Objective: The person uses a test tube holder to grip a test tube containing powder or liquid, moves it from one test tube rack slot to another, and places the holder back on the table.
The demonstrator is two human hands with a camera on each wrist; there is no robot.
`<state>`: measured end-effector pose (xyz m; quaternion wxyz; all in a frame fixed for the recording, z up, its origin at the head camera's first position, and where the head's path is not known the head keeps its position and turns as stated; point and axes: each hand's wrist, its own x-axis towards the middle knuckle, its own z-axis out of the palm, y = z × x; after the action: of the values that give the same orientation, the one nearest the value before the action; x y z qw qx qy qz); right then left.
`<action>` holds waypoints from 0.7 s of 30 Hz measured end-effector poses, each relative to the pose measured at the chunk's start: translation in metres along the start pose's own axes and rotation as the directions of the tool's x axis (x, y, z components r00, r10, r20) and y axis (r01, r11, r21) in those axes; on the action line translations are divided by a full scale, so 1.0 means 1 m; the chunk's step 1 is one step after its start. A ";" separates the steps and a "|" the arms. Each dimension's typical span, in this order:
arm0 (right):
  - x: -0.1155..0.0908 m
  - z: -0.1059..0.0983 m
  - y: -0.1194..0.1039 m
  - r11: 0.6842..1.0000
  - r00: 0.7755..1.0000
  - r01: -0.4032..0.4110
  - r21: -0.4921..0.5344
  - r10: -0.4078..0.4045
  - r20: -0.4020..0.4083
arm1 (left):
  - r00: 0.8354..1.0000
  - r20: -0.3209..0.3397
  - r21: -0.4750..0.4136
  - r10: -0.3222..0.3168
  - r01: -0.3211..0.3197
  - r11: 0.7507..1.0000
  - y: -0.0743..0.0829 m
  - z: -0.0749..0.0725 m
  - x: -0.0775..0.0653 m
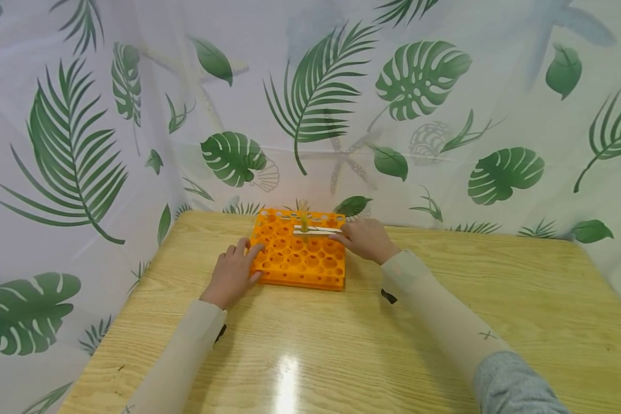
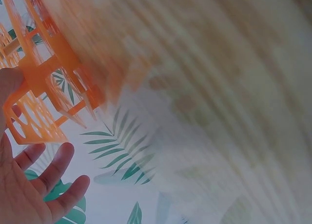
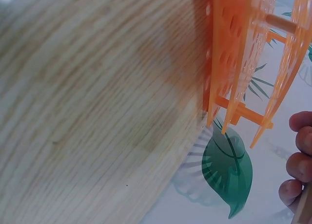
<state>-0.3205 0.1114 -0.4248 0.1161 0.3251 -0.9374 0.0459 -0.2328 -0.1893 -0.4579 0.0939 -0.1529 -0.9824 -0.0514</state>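
An orange plastic test tube rack with several rows of round holes stands on the table. My left hand holds its left side, thumb by the front corner and a finger over the top edge; in the left wrist view the other fingers are spread, off the rack. My right hand grips a pale wooden test tube holder at the rack's right. Between the holder's arms, near its tip, an upright glass test tube with yellow liquid overlaps the back rows; its lower end is hidden.
The wooden table ends at the back against a white cloth printed with green leaves. The same cloth hangs on the left. The rack sits close to the back edge, with bare tabletop in front of it and to its right.
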 end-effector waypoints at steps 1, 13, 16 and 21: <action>0.000 0.000 0.000 1.000 1.000 -0.002 0.003 0.002 0.003 | 1.000 0.000 0.001 0.000 0.000 1.000 0.000 0.000 0.000; 0.000 -0.003 0.002 1.000 1.000 0.005 0.008 -0.005 -0.018 | 1.000 -0.013 0.030 0.010 -0.010 1.000 0.000 0.000 -0.001; 0.000 -0.005 0.001 1.000 1.000 0.003 0.010 -0.003 -0.014 | 1.000 -0.012 0.031 0.010 -0.010 0.999 0.001 0.000 -0.001; 0.000 -0.009 0.000 1.000 1.000 -0.009 0.013 0.010 -0.010 | 1.000 -0.006 0.015 0.002 -0.002 1.000 0.000 0.001 -0.001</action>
<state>-0.3184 0.1132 -0.4159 0.1187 0.3211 -0.9380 0.0542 -0.2322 -0.1891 -0.4587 0.0983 -0.1530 -0.9823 -0.0446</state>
